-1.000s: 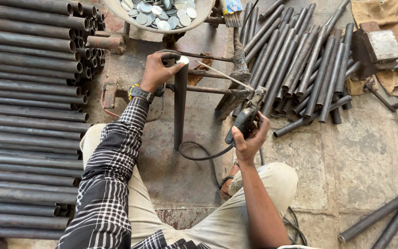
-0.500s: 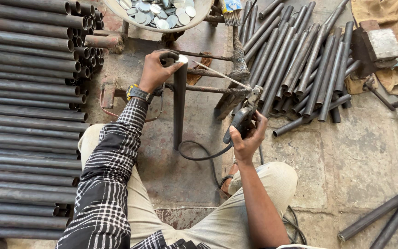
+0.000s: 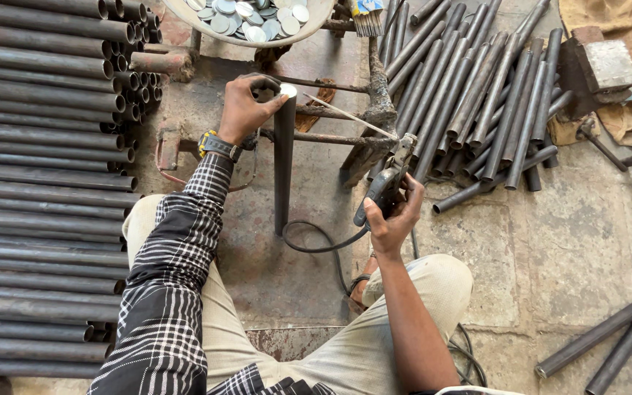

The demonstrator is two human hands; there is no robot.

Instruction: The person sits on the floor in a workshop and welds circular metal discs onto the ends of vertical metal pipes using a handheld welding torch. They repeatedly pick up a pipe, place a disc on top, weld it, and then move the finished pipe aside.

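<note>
My left hand point(image 3: 246, 110) grips the top of an upright dark steel pipe point(image 3: 284, 175) and presses a small round metal disc point(image 3: 287, 91) onto its open end. My right hand point(image 3: 395, 212) is closed around a welding electrode holder point(image 3: 382, 186). A thin welding rod point(image 3: 349, 115) runs from the holder up and left, its tip close to the disc. A black cable point(image 3: 320, 245) loops from the holder down between my knees. The pipe leans against a rusty metal stand point(image 3: 330, 137).
Long steel pipes point(image 3: 38, 183) are stacked along the left. A heap of shorter pipes point(image 3: 477, 95) lies at the upper right, and a few more pipes point(image 3: 608, 336) at the lower right. A bowl of round discs point(image 3: 250, 18) sits at the top. A metal block point(image 3: 601, 66) rests at the far right.
My right hand with the electrode holder has shifted slightly up and right, and the rod now points toward the disc. My left hand stays on the pipe's top.
</note>
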